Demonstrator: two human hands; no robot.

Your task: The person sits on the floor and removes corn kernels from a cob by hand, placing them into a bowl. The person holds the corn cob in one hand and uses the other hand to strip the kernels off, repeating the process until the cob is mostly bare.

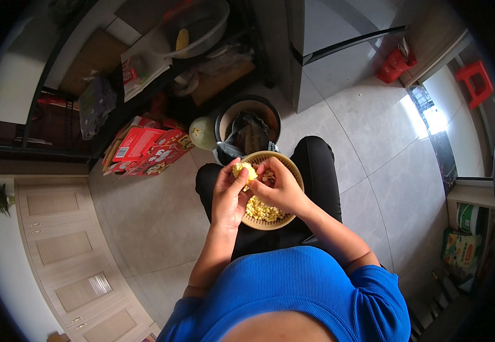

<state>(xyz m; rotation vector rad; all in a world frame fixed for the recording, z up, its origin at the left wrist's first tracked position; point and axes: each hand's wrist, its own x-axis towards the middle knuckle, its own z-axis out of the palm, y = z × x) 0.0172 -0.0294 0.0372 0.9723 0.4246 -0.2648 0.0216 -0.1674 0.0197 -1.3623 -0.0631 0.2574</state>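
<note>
A short piece of yellow corn on the cob (249, 172) is gripped in my left hand (229, 199), its fingers curled round it. My right hand (284, 191) has its fingers bent, with the thumb pressed against the corn's right side. Both hands are above a tan round basket (276, 224) that rests on my lap between my thighs. Loose yellow kernels (263, 211) lie in the near part of the basket. Farther back in it are some paler pieces (268, 177), partly hidden by my right fingers.
Just beyond my knees stands a lined bin (277, 117), with a pale green melon-like thing (202, 133) beside it. Red cartons (145, 149) lie left. A shelf holds a clear bowl (216, 25) with a corn cob (182, 40). A grey refrigerator (338, 62) stands far right.
</note>
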